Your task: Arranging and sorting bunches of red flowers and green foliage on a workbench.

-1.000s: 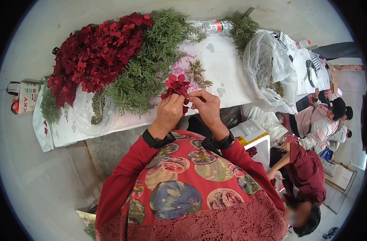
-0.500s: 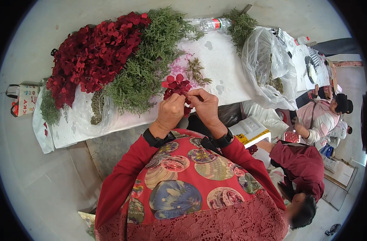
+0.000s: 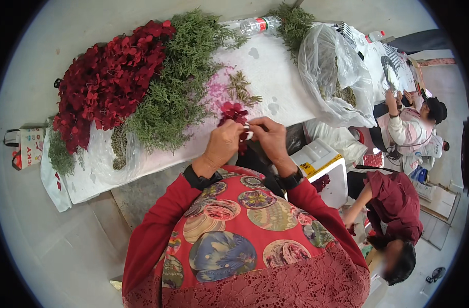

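My left hand [image 3: 221, 145] is closed around the lower part of a dark red flower sprig [image 3: 233, 112], whose petals show above and below my fingers. My right hand [image 3: 270, 141] is beside it with fingers pinched on a small white piece [image 3: 248, 133] against the sprig; whether it is a strip or a tie I cannot tell. Behind my hands, a dried yellowish-green sprig [image 3: 239, 90] lies on the white table [image 3: 265, 66] next to pink stains. To the left are a large heap of red flowers [image 3: 114, 77] and green foliage [image 3: 180, 72].
Clear bags [image 3: 321, 56] with plant material stand on the table. A bottle [image 3: 254, 26] lies at its back. A white foam box [image 3: 324, 177] sits below the right end. Co-workers [image 3: 393, 205] [image 3: 408, 128] work at right. A tote bag [image 3: 28, 146] is at left.
A white piece now shows between my fingers at the sprig. My right hand has shifted slightly right and down. The table's contents appear shifted left in view. The co-workers have moved their arms and bodies.
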The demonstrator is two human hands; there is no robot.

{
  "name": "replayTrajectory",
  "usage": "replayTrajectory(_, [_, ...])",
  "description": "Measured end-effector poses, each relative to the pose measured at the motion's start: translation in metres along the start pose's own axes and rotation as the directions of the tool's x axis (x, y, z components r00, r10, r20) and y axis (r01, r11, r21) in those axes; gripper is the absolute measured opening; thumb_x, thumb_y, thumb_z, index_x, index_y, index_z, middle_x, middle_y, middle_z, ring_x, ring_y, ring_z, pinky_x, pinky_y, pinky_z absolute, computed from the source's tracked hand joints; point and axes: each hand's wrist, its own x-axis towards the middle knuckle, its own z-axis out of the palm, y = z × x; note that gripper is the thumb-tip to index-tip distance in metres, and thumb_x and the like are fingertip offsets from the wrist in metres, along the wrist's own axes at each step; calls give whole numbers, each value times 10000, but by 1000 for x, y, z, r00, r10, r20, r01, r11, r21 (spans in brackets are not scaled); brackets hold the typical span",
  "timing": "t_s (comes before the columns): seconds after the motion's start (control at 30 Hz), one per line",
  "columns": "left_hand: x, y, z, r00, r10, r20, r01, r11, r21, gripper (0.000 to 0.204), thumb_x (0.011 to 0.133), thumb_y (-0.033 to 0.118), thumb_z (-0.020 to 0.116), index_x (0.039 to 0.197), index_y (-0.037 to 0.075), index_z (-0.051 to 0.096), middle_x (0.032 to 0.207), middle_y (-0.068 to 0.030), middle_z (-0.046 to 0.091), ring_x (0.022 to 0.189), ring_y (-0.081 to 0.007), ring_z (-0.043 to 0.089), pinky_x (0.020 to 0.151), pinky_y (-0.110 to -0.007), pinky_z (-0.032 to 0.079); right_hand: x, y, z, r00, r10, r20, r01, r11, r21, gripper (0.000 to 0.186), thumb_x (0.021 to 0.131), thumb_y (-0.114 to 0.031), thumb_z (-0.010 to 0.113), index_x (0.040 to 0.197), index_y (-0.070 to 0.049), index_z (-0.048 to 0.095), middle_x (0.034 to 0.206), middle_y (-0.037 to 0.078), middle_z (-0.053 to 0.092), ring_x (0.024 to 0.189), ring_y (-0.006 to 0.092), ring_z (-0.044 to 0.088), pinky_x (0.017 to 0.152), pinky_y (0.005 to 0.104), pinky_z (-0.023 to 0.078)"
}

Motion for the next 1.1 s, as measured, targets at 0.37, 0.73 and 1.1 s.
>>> replayTrajectory(0.37, [29,-36,6,997,68,-36,-67,997,40,200,778,25,675,974,11,635,924,-126,641,701,-259,625,611,-315,503,-129,121,-230,795,-69,-603,-330,785,-525,76,833,-74,626,882,-66,683,773,94,680,697,202,651,597,338,509])
replayTrajectory(0.73, [105,-87,22,992,-108,-69,127,896,426,398,760,187,722,1095,11,599,1096,-170,599,1020,-358,571,828,-431,484,-230,310,-345,629,566,-533,-543,-172,-822,285,793,-213,578,1033,-78,652,901,212,673,837,402,645,726,521,511])
replayTrajectory(1.1, [134,-99,118,931,-364,-38,334,803,494,370,767,208,660,1087,39,588,1162,-190,537,1127,-384,480,881,-501,443,91,154,-167,980,-163,115,199,778,-596,363,776,-140,689,1122,-65,608,980,150,632,727,307,633,700,411,511])
